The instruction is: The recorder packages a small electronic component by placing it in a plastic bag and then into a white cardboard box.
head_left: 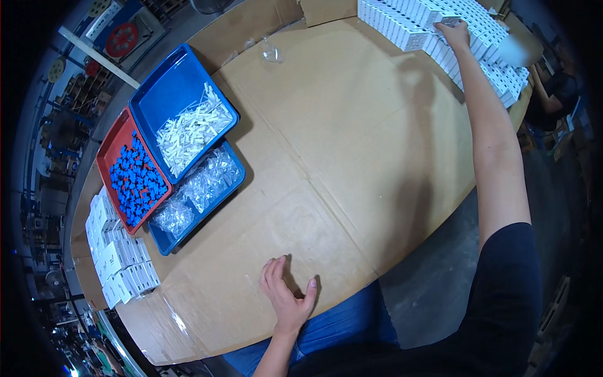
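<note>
My right arm reaches far out to the back right, where my right hand (456,34) has its fingers closed about a small white box (448,20) at the top of a large stack. Rows of matching white boxes (402,32) lie packed around it. Close to the table's near edge rests my left hand (291,304), palm inward, fingers curved and thumb apart, with nothing in it. The cardboard-covered table (352,157) spreads between the two hands.
At left, a blue tray (154,88) holds white plastic pieces, a red tray (113,141) small blue parts, and a lower blue tray (232,173) clear plastic pieces. More white boxes (122,264) are stacked beside them. A clear plastic scrap (271,51) lies at the back. Another person (556,94) sits at far right.
</note>
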`<state>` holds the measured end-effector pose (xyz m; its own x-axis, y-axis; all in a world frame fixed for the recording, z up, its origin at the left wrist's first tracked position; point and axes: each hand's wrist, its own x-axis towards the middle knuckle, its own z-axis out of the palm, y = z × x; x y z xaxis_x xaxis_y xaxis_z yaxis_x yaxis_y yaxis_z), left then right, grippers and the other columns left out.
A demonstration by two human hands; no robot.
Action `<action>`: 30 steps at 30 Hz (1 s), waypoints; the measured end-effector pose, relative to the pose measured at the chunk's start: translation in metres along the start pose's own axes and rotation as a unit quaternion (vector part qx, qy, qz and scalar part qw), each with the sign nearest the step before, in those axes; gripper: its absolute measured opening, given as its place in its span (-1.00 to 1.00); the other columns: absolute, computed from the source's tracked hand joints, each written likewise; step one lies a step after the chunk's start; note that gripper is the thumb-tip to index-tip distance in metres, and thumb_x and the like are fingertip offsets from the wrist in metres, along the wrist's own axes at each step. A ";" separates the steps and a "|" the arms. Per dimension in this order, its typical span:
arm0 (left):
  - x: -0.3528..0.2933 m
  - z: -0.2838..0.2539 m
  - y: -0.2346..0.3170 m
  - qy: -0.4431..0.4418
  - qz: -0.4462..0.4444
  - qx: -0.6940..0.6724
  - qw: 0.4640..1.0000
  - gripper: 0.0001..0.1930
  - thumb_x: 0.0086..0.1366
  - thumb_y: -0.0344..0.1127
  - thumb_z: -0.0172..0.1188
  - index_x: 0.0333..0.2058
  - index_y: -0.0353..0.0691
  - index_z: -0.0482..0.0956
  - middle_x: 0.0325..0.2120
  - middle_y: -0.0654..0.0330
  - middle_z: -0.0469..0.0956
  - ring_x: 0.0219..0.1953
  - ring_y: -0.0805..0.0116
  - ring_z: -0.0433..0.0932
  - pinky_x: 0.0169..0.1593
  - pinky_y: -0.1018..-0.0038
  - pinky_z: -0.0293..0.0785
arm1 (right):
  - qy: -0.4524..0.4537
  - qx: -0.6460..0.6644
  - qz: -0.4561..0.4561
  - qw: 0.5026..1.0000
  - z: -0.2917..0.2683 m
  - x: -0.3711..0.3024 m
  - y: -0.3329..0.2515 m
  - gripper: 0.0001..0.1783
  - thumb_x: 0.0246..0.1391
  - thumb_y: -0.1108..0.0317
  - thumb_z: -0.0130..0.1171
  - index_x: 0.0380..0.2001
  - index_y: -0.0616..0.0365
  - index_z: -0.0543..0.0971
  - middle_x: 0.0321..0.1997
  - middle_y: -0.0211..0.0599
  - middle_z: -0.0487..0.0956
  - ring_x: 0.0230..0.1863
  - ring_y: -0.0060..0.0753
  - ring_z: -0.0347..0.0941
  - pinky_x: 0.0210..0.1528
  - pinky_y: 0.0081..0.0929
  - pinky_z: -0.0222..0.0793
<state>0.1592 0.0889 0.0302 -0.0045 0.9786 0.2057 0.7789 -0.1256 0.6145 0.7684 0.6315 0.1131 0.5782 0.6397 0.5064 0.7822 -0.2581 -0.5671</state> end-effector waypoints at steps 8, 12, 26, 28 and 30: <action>0.005 -0.001 0.005 -0.027 -0.014 0.011 0.999 -0.16 0.13 -0.07 0.44 0.32 -0.30 0.32 0.22 -0.07 0.39 0.33 -0.16 0.24 0.42 -0.03 0.12 | -0.023 -0.049 -0.030 0.998 0.031 0.003 0.012 0.25 -0.21 -0.28 0.54 0.33 0.48 0.32 0.27 0.27 0.54 0.32 0.16 0.48 0.36 -0.19 0.40; 0.006 0.000 0.002 -0.033 -0.016 0.018 0.999 -0.16 0.13 -0.05 0.45 0.31 -0.30 0.32 0.21 -0.07 0.40 0.33 -0.16 0.24 0.42 -0.03 0.11 | 0.036 -0.033 -0.024 0.999 0.050 0.002 0.022 0.06 -0.11 -0.27 0.52 0.24 0.35 0.46 0.15 0.05 0.66 0.22 0.03 0.58 0.29 -0.21 0.44; 0.007 0.002 0.008 -0.046 -0.018 0.033 0.998 -0.15 0.13 -0.07 0.45 0.32 -0.30 0.32 0.21 -0.08 0.40 0.34 -0.16 0.25 0.42 -0.03 0.10 | 0.057 -0.060 -0.031 0.996 0.059 -0.012 0.025 -0.23 0.08 -0.17 0.40 0.19 0.17 0.56 0.20 0.11 0.62 0.23 0.12 0.55 0.30 -0.14 0.42; 0.007 0.005 0.012 -0.046 -0.016 0.023 0.999 -0.15 0.13 -0.07 0.46 0.32 -0.30 0.32 0.21 -0.08 0.39 0.33 -0.15 0.25 0.42 -0.03 0.10 | 0.066 -0.068 -0.069 0.993 0.049 0.001 0.037 -0.24 0.09 -0.14 0.40 0.20 0.18 0.56 0.21 0.12 0.61 0.23 0.13 0.54 0.31 -0.13 0.41; 0.006 0.004 0.012 -0.029 -0.010 0.024 0.999 -0.17 0.13 -0.07 0.45 0.30 -0.30 0.33 0.20 -0.07 0.41 0.33 -0.16 0.26 0.40 -0.03 0.13 | 0.072 -0.068 -0.109 0.989 0.044 0.002 0.037 -0.25 0.10 -0.11 0.39 0.22 0.19 0.55 0.21 0.13 0.61 0.23 0.15 0.54 0.31 -0.11 0.41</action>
<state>0.1713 0.0941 0.0360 0.0156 0.9888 0.1484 0.8086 -0.0998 0.5798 0.7890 0.6549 0.0647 0.4111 0.5842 0.6998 0.9105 -0.2254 -0.3467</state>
